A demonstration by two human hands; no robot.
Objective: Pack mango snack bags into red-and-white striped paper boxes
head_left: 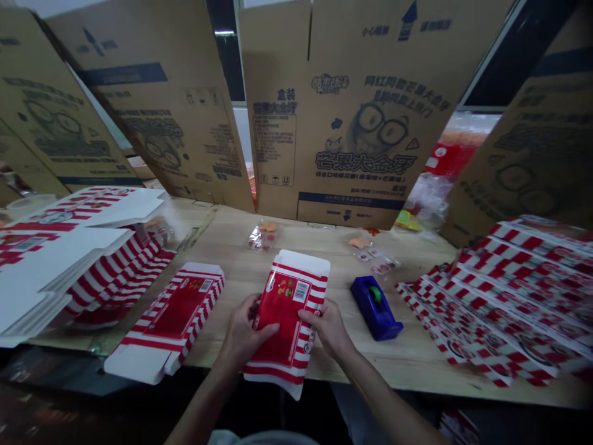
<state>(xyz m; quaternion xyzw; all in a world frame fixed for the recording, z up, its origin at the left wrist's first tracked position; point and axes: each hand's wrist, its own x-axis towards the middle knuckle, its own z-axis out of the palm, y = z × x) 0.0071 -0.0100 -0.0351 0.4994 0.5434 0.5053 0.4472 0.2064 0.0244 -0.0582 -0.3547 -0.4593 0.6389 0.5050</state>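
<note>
Between my two hands is a red-and-white striped carton [282, 318], held over the front edge of the table, its white top flap raised. My left hand [248, 330] grips its left side, thumb lying across the red panel. On the right side my right hand [328, 324] pinches the carton near its striped edge, thumb on the front. Another striped carton [178, 309] lies on the table to the left, its white end flaps pointing towards me. To the right of my hands stands a blue tape dispenser [376, 309] with a green roll core.
A stack of flat cartons [69, 247] fills the left side. Striped cartons are piled [509, 303] on the right. Small clear packets [263, 236] and an orange piece [359, 242] lie behind the carton. Large cardboard sheets [361, 123] stand along the back.
</note>
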